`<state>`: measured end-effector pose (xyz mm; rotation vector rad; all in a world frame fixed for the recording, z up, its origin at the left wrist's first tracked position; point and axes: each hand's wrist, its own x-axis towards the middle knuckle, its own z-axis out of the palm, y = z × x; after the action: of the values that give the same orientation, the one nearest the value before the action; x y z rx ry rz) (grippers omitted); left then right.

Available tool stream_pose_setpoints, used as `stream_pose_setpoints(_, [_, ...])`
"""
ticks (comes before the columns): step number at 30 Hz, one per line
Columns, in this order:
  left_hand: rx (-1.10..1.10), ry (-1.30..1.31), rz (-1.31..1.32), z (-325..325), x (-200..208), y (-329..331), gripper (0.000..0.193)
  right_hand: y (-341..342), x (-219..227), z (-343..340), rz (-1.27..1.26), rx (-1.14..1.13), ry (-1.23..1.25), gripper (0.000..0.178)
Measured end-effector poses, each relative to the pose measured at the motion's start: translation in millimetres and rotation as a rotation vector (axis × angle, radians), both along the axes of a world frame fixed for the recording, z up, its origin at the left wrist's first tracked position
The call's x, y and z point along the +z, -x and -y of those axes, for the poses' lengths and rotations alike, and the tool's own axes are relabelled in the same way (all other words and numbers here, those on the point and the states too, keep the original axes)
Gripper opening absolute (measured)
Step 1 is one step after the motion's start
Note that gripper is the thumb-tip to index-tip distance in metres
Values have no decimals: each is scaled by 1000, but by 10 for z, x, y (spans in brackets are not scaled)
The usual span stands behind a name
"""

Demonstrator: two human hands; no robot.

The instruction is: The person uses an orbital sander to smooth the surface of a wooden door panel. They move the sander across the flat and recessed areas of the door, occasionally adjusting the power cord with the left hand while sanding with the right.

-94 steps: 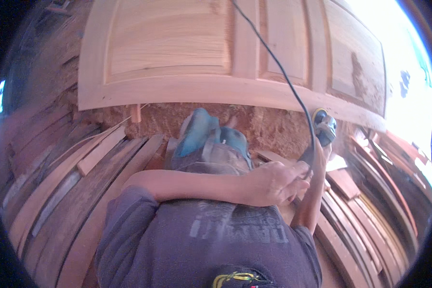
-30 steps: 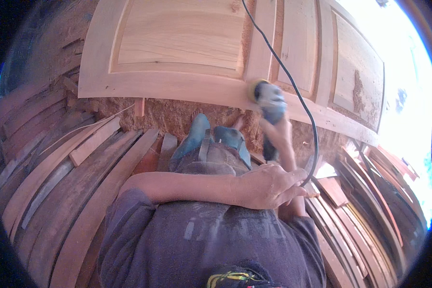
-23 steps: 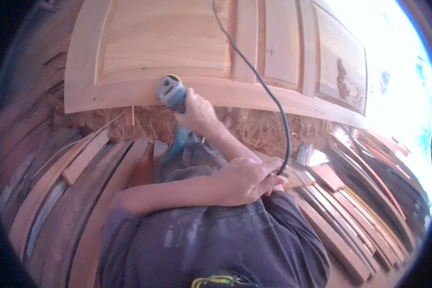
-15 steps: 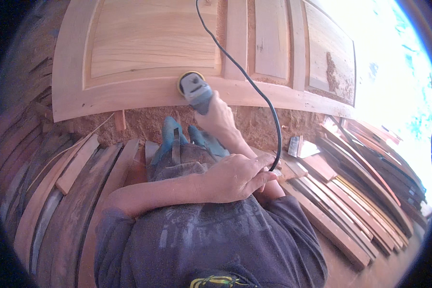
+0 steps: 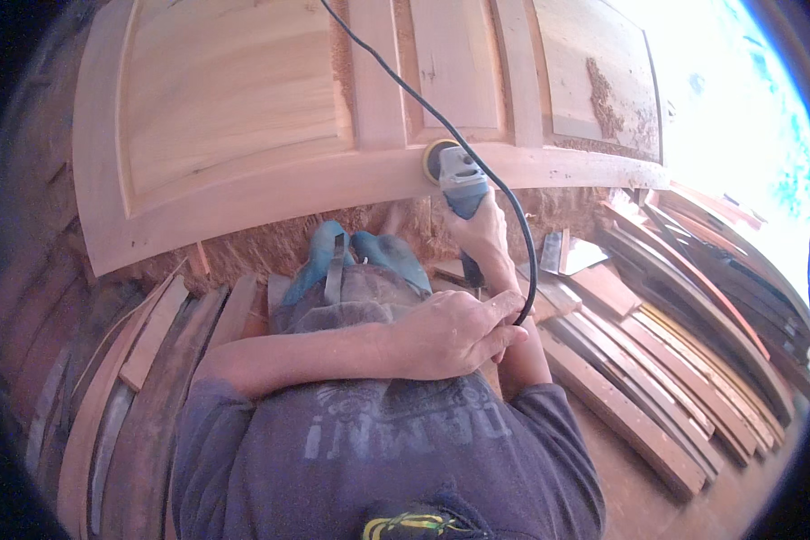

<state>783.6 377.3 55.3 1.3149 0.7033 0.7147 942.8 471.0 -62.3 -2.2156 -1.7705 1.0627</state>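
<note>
A blue and grey angle grinder (image 5: 463, 180) fitted with a round yellow-edged pad is gripped around its body by my right hand (image 5: 482, 229). Its pad lies against the near rail of a pale wooden panel door (image 5: 270, 193). My left hand (image 5: 459, 335) crosses in front of my body by the right forearm, its thumb and fingers pinching the dark power cord (image 5: 528, 261). From there the cord loops up over the grinder and runs across the door to the far edge.
Sawdust (image 5: 603, 99) lies in heaps on the right door panel and covers the ground below. Long boards (image 5: 153, 396) lie at my left, and a stack of planks (image 5: 657, 378) is at my right. My blue footwear (image 5: 387, 256) is close to the door's near edge.
My right hand has moved the grinder rightward along the near rail. The view has shifted, so the door appears further left and tilted. My left hand still pinches the cord.
</note>
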Motion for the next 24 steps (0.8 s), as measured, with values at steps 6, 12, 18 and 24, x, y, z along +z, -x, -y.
stream_pose_setpoints(6, [-12,19,-25,-222,22,-351,29,-1015,-524,-210,19,-58,-86,62])
stream_pose_setpoints(12, [17,93,18,-376,63,-593,35,-1737,-405,-529,14,-167,-116,73])
stream_pose_setpoints(18, [19,79,-29,-256,87,-550,35,-2459,-521,-587,-91,-280,-137,57])
stream_pose_setpoints(24, [63,96,-28,-35,101,-368,32,-1503,-451,15,-238,-186,-152,55])
